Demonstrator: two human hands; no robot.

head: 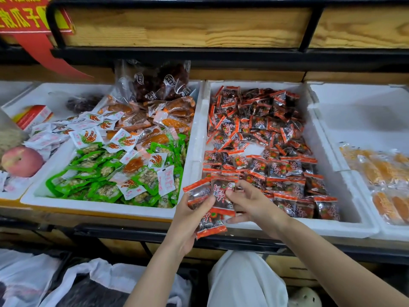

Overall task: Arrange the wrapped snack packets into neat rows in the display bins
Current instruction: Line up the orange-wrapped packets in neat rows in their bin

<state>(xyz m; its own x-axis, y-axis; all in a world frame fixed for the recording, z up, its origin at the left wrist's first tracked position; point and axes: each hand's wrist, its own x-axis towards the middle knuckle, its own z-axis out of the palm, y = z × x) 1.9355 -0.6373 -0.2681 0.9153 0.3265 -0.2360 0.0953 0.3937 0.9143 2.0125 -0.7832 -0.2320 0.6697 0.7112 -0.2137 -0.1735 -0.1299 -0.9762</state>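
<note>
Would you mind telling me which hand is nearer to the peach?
Left. The left hand grips dark red-edged packets well right of the peach; the right hand pinches the same packets, even farther right.

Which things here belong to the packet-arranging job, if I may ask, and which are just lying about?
Job: held red-edged packets, left hand, right hand, foam bin, its packet rows.
Lying about: peach, red box, white bags below.

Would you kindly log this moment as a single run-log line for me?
left hand: holds dark red-edged packets | right hand: pinches front packet | middle bin: front rows neat, back jumbled
</note>
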